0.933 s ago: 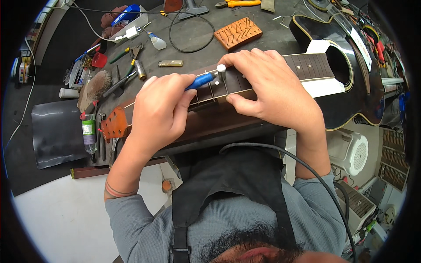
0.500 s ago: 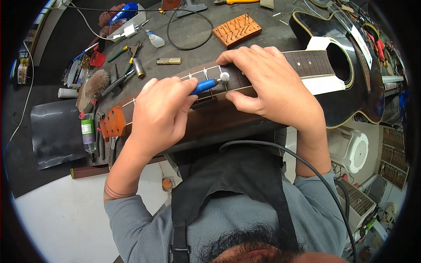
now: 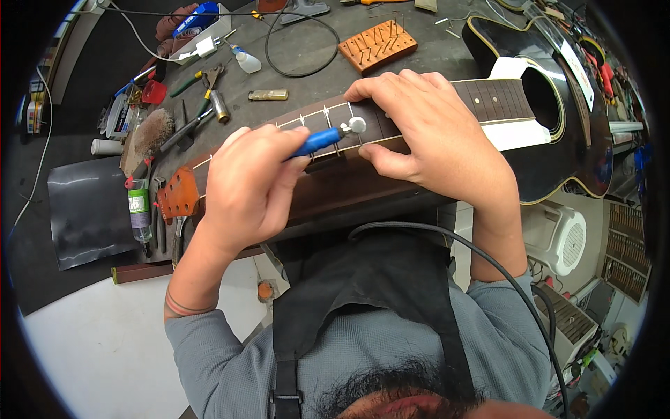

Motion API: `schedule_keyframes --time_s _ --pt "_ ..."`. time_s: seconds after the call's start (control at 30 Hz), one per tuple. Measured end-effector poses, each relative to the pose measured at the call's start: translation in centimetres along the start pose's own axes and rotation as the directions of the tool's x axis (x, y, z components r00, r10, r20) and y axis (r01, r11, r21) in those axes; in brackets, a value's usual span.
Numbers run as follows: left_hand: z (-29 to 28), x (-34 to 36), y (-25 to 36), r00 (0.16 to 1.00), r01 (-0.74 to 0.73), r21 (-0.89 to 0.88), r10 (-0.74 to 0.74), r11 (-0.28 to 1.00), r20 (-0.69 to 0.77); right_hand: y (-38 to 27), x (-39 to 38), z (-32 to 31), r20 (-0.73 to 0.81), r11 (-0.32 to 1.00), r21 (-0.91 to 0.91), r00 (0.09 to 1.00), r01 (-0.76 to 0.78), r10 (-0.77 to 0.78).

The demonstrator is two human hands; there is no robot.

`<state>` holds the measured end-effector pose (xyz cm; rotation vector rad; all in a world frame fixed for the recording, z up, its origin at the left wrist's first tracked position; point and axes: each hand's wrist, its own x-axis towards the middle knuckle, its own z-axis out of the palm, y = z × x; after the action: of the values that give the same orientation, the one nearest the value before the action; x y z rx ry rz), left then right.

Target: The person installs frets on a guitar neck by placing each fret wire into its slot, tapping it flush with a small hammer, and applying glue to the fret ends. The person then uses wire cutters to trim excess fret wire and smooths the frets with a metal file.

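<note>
A black acoustic guitar lies across the workbench, its brown neck [image 3: 391, 125] running left to an orange-brown headstock [image 3: 178, 191]. My left hand [image 3: 250, 183] is closed around the blue handle of a small hammer [image 3: 321, 142], whose round silver head is over the fretboard, beside a fret wire [image 3: 352, 112]. My right hand [image 3: 436, 136] spans the neck, with thumb at the near edge and index finger at the far edge, close to that wire's two ends. Several other frets show to the left. The right hand's other fingers partly hide the fretboard.
A wooden block with slots and fret wires [image 3: 377, 46] stands beyond the neck. A lighter-shaped piece [image 3: 269, 95], pliers [image 3: 209, 85], a brush [image 3: 155, 134] and a bottle [image 3: 139, 209] lie at left. White paper [image 3: 516, 135] covers part of the guitar body. A white stool [image 3: 569, 241] stands right.
My left hand and the hammer's blue handle have shifted slightly to the left and nearer to me. The hammer head stays over nearly the same spot. My right hand has barely moved.
</note>
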<state>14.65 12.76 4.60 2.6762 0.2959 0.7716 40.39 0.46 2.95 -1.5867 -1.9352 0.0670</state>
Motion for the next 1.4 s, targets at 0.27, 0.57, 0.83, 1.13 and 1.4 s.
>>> schedule_keyframes --time_s 0.27,0.57,0.83,1.13,1.4 --pt "0.6 0.7 0.4 0.996 0.011 -0.018 -0.012 1.000 -0.089 -0.1 0.0 -0.1 0.022 1.000 0.005 1.000 -0.013 0.012" --pt "0.0 1.4 0.2 0.991 0.061 0.165 -0.080 0.984 0.108 0.1 0.0 0.0 -0.004 1.000 0.016 1.000 0.000 0.000" --pt "0.6 1.1 0.5 0.984 0.171 -0.019 -0.172 0.985 -0.046 0.1 -0.2 -0.1 0.013 1.000 0.016 1.000 -0.010 0.010" --pt "1.1 0.5 0.7 0.950 0.165 -0.075 -0.179 0.983 -0.256 0.1 0.0 -0.1 0.028 1.000 0.017 0.999 -0.016 0.015" --pt "0.8 0.6 0.4 0.978 0.196 -0.041 -0.198 0.980 -0.062 0.1 -0.1 -0.1 0.028 1.000 0.012 1.000 -0.015 0.015"
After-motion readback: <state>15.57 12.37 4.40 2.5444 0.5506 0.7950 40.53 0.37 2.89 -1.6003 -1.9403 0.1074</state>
